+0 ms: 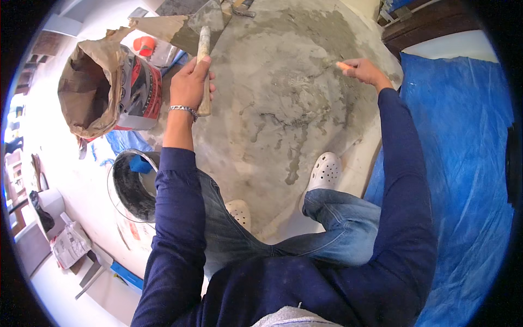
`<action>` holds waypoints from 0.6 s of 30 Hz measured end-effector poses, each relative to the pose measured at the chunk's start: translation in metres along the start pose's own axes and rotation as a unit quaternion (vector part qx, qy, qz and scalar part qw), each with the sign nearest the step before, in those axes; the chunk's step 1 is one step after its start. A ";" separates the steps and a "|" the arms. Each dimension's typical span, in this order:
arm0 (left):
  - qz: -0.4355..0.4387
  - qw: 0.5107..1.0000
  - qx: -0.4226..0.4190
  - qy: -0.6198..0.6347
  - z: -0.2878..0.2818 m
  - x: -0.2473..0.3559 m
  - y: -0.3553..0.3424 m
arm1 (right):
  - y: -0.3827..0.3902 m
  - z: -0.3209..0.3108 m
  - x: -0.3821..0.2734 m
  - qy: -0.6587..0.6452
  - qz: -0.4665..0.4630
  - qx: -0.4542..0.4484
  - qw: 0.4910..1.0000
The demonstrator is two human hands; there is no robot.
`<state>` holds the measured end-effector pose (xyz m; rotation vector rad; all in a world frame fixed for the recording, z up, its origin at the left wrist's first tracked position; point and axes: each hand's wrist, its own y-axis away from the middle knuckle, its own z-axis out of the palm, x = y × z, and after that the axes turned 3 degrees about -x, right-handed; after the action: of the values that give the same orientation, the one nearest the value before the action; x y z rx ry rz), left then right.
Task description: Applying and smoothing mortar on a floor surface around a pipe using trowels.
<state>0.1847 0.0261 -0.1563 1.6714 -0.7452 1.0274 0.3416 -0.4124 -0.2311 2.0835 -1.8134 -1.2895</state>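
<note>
My left hand point(189, 82) is closed around a worn, pale wooden tool point(205, 41), long and narrow from this angle; its exact kind is hard to tell. Out to the right, my right hand point(368, 73) grips an orange-handled tool point(343, 66), whose working end I cannot make out against the grey. Both hands are above a floor patch of wet grey mortar point(297, 92), rough and lumpy in the middle, with darker damp streaks running toward my feet.
Left stands an opened paper sack point(90, 87) beside a black bucket point(133, 188) with something blue inside. A metal-bladed tool point(210, 22) and a hammer-like tool point(242, 10) lie at the far edge. Blue sheeting point(452, 163) covers the right side. My white clogs point(326, 170) are near the mortar.
</note>
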 end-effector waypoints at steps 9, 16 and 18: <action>0.013 0.997 -0.046 0.052 0.033 -0.001 -0.012 | 0.067 0.058 -0.026 0.170 -0.104 0.087 0.976; 0.014 0.996 -0.056 0.063 0.038 -0.002 -0.017 | 0.116 0.083 -0.028 0.232 -0.066 0.281 0.929; 0.013 0.996 -0.054 0.063 0.033 -0.003 -0.017 | 0.123 0.100 -0.020 0.138 -0.055 0.200 0.969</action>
<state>0.2068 0.0006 -0.1710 1.4944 -0.7285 1.0805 0.1842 -0.3872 -0.2146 2.4440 -1.9756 -0.6392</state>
